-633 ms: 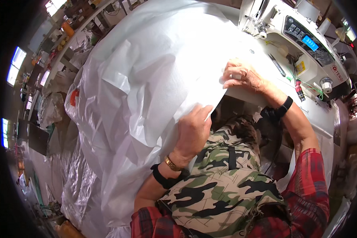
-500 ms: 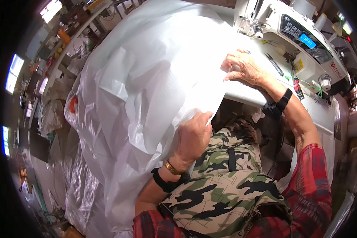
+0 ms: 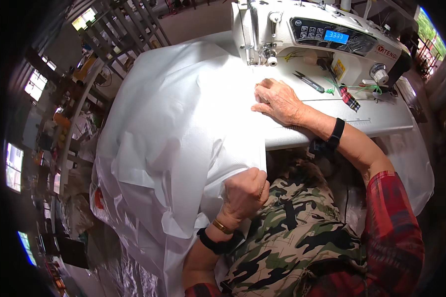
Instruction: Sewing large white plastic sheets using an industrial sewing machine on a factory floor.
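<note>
A large white sheet of woven plastic point(image 3: 168, 123) spreads over the left of the table and hangs down in folds toward my lap. My left hand point(image 3: 246, 193) is closed around its near right edge, below the table's front rim. Higher up, my right hand point(image 3: 278, 103) rests on the table with bent fingers, its fingertips and thumb gripping the sheet's right edge. Glare washes out the fabric there. Just beyond this hand is the needle area of a white sewing machine point(image 3: 270, 57), lit brightly.
Black snips point(image 3: 309, 82) and a scrap of red checked cloth point(image 3: 349, 98) with green threads lie on the machine bed to the right. A lit control panel point(image 3: 334, 37) is on the machine's arm. Metal racks point(image 3: 124, 29) and a cluttered shelf stand to the left.
The view has turned, so the machine appears farther left. My right hand's fingers look more curled at the sheet's edge. My left hand keeps its grip, and the edge between the hands hangs straighter.
</note>
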{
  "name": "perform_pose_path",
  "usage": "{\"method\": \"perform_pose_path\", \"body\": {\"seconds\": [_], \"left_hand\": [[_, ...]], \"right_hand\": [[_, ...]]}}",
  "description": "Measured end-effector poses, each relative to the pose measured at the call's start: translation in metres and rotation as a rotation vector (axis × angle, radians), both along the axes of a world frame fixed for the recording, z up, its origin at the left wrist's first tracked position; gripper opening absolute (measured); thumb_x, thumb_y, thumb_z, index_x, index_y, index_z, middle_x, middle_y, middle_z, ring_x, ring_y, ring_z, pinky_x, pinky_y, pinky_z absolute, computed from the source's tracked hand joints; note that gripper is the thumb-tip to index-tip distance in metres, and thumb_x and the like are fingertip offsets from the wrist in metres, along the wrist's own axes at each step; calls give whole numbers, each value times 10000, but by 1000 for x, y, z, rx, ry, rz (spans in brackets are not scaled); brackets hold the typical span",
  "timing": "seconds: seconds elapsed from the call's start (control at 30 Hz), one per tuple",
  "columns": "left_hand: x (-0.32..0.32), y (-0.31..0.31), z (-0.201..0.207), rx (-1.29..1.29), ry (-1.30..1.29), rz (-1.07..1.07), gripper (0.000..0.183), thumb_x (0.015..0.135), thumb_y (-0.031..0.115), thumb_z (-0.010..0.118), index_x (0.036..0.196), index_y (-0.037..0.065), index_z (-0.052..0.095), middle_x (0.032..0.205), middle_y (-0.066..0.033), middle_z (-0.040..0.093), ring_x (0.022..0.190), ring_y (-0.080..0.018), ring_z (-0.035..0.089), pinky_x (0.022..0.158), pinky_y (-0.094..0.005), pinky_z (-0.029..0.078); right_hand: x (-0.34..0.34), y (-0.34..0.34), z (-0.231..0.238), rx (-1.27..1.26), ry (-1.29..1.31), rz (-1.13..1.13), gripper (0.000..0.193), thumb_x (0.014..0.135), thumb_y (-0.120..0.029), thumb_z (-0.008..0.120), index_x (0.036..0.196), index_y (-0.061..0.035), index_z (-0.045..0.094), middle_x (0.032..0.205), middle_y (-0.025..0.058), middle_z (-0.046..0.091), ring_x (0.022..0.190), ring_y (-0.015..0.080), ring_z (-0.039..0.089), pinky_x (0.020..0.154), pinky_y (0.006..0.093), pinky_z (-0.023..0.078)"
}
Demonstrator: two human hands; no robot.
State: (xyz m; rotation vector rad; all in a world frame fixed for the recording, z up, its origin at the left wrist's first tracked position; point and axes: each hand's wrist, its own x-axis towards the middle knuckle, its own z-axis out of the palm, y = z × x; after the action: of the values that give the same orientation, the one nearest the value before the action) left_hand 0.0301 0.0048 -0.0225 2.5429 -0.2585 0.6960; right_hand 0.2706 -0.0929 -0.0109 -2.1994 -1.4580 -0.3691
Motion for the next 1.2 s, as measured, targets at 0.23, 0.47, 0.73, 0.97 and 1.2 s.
{"method": "perform_pose_path", "body": {"seconds": [0.23,0.47,0.73,0.97,1.2], "left_hand": [[34,20,3,110,-6,-32,170,739,76,646,684,60,485,625,-95,490,544,-288,542,483,-393,416],[85,24,16,268,48,15,148,781,81,629,679,43,529,653,-122,567,563,-312,598,525,-391,480],[143,35,16,372,123,100,154,777,107,637,652,34,585,640,-170,611,601,-352,629,591,-437,510],[179,43,27,402,150,236,153,784,125,606,702,12,669,690,-194,649,676,-364,660,667,-452,531],[155,25,21,440,120,277,163,782,132,628,693,0,596,651,-190,613,645,-373,630,632,-451,496]], "right_hand": [[1,1,1,-32,-24,-72,397,861,-427,648,975,-46,644,1106,171,582,1066,304,530,900,438,414],[-4,-2,5,-49,69,-84,337,881,-346,644,1018,-38,641,1111,175,573,1061,308,512,918,420,393],[5,0,-3,-56,47,-111,221,901,-231,552,942,-32,641,1053,181,590,1038,316,527,884,437,402],[25,7,-11,-85,4,-106,219,909,-193,508,908,-45,669,990,151,591,1000,288,549,849,435,418],[25,0,-15,-112,43,-104,257,927,-200,486,993,-48,684,1077,153,595,1075,283,545,893,444,425]]}}
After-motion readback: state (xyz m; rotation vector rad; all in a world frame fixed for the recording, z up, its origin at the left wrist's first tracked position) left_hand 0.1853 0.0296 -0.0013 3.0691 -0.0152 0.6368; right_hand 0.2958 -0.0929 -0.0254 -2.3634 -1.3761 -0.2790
